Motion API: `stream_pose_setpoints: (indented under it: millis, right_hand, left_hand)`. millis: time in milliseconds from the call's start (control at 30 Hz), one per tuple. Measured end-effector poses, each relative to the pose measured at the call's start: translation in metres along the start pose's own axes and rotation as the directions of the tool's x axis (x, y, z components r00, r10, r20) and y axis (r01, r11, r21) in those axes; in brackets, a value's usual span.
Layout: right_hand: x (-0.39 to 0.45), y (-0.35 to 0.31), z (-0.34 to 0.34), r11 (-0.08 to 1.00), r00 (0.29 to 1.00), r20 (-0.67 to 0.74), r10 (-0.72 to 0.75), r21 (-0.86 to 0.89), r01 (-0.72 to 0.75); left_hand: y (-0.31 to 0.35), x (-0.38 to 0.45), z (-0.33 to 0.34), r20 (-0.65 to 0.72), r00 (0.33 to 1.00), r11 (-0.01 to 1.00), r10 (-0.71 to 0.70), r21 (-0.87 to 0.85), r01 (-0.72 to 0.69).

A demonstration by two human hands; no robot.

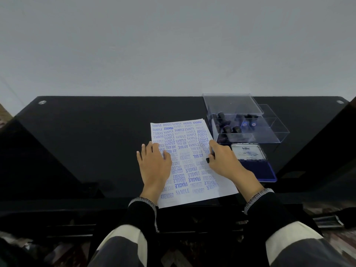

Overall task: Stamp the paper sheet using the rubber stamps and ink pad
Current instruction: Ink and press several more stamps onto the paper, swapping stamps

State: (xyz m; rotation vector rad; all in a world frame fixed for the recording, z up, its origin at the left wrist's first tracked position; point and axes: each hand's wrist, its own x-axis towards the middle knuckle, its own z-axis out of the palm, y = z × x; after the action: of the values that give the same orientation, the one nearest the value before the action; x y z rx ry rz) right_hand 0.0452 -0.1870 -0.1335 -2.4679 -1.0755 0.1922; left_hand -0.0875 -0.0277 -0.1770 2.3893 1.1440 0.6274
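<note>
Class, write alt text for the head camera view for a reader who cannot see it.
The right hand presses a rubber stamp onto a paper sheet crowded with blue stamped words, while the left hand rests flat on it. An open ink pad and clear stamp box sit right.

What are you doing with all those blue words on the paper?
A person is stamping a paper sheet on a black table. The left hand lies flat on the sheet to steady it, while the right hand grips a small black stamp against the paper. The sheet is already crowded with blue words like SAMPLE and FRAGILE. An open ink pad sits to the right, and behind it a clear box holds more stamps.
</note>
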Motion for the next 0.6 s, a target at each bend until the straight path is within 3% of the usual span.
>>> stream_pose_setpoints:
  millis: [600]
  right_hand:
    - [-0.0045, 0.0024, 0.0041, 1.000, 0.998, -0.061, -0.019, 0.022, 0.020]
  left_hand:
    - [-0.0013, 0.0000, 0.0021, -0.003, 1.000, 1.000, 0.002, 0.023, -0.002]
